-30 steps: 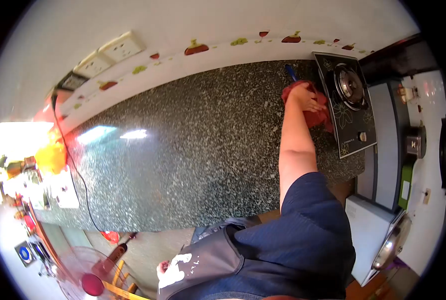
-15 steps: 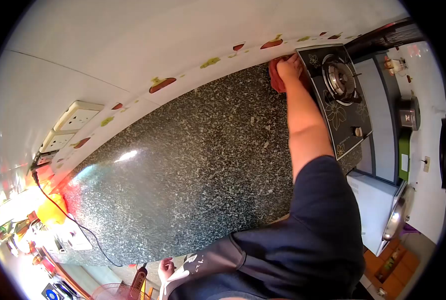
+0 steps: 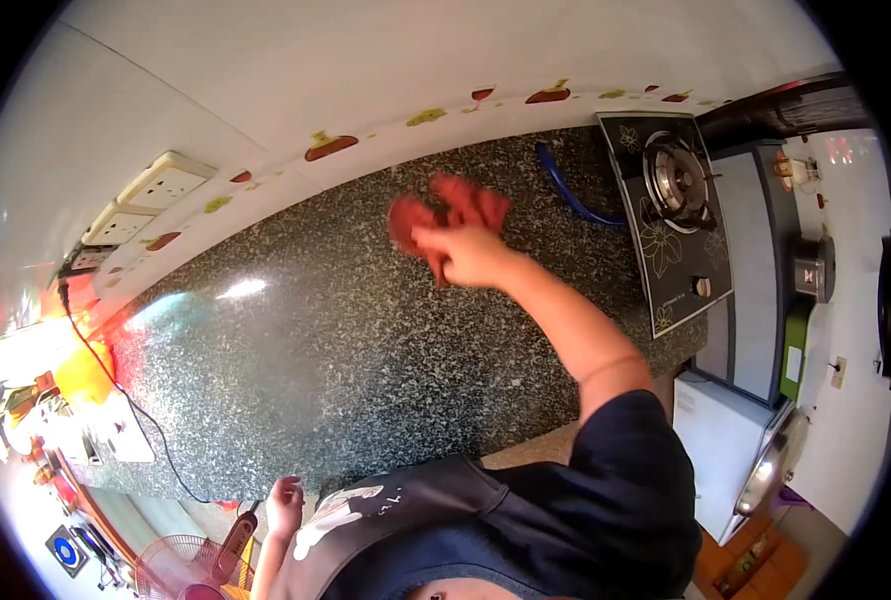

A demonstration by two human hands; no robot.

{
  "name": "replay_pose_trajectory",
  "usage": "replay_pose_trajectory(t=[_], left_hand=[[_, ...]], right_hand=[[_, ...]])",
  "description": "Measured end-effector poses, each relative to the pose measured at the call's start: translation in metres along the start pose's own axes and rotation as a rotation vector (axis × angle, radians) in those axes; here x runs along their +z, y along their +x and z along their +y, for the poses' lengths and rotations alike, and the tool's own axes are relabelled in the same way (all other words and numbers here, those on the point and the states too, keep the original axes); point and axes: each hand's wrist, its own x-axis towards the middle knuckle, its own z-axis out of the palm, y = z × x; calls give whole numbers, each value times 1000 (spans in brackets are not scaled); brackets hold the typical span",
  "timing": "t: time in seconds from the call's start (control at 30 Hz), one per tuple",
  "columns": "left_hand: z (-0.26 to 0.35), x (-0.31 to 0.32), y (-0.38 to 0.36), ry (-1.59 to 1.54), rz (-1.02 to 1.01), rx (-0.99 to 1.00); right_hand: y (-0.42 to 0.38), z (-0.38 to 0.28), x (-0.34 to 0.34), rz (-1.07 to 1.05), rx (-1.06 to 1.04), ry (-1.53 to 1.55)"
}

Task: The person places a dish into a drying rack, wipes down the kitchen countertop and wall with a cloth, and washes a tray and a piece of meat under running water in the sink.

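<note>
A crumpled red cloth (image 3: pixel 471 205) lies on the speckled granite countertop (image 3: pixel 386 340), blurred by motion. My right hand (image 3: pixel 466 255) is closed on it, with the arm stretched out over the counter. Low in the view, my left hand (image 3: pixel 285 508) hangs by the counter's front edge, its fingers loosely curled and nothing visible in them. To the right of the cloth, a blue hose (image 3: pixel 568 190) curves over the granite toward the black gas stove (image 3: pixel 663 255).
Along the back runs a tiled wall with white power sockets (image 3: pixel 166 183). A black cord (image 3: pixel 136 405) trails over the counter's left side, near an orange item (image 3: pixel 84 378) and clutter. A pink fan (image 3: pixel 181 568) stands below, and a white appliance (image 3: pixel 718 440) is at the right.
My right hand has swept the red cloth leftward, away from the stove's edge toward the middle of the counter. The blue hose now shows. My left hand appears farther left and higher in view.
</note>
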Motion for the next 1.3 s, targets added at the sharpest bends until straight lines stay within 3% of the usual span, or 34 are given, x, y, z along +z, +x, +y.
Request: replay_pose_trajectory(t=[0.03, 0.07, 0.17, 0.2, 0.27, 0.33, 0.37, 0.4, 0.47, 0.53, 0.6, 0.63, 0.67, 0.77, 0.83, 0.87, 0.93, 1.07, 1.13, 1.17, 1.2, 1.3], left_hand=[[-2, -3, 2, 1, 13, 5], [-6, -5, 3, -44, 20, 21], [-23, -13, -7, -50, 13, 11], [-31, -11, -11, -23, 1, -9], [-36, -10, -18, 6, -61, -74], [-64, -1, -22, 92, -32, 1], [-72, 2, -19, 23, -67, -13], [-75, 6, -15, 47, -67, 20], [-26, 6, -15, 160, -39, 80], [5, 7, -10, 191, 19, 107], [48, -2, -13, 174, 47, 105], [42, -2, -9, 113, 69, 113], [31, -2, -5, 53, 93, 123], [13, -6, -7, -2, 82, 59], [-5, -5, -11, 68, 68, 59], [3, -9, -17, 131, 56, 43], [9, -13, -20, 143, 47, 64], [2, -9, 1, 12, 83, 65], [38, -6, 5, 0, 41, 171], [65, -5, 5, 14, 13, 226], [107, -4, -1, 70, -26, 286], [191, 20, -5, 67, -30, 800]], right_hand=[[-12, -19, -13, -114, -24, 96], [-18, -3, -13, -11, -169, -5], [-10, 65, -33, 502, 280, -473], [-1, 58, -47, 536, 782, -123], [46, 84, 3, 897, 814, -617], [97, 19, 19, 434, 870, -463], [120, -6, 54, 516, 794, -339], [121, -35, 94, 501, 516, -357], [111, -110, 121, 206, 208, -254], [86, -139, 167, 64, -94, -165], [47, -155, 158, -140, -142, -120], [32, -148, 149, -154, -151, -116], [17, -135, 136, -165, 34, 40], [-31, -64, 101, 158, 261, 18], [-53, -56, 50, 243, 425, -248], [-58, -74, 31, 207, 644, -248], [-68, -74, 29, -11, 890, -150], [-90, -79, 36, 13, 678, -6], [-92, -122, 22, 307, 192, -151], [-90, -151, 14, 423, 48, -175], [-93, -166, 8, 416, 48, -173], [-97, -204, -2, 303, -137, 200]])
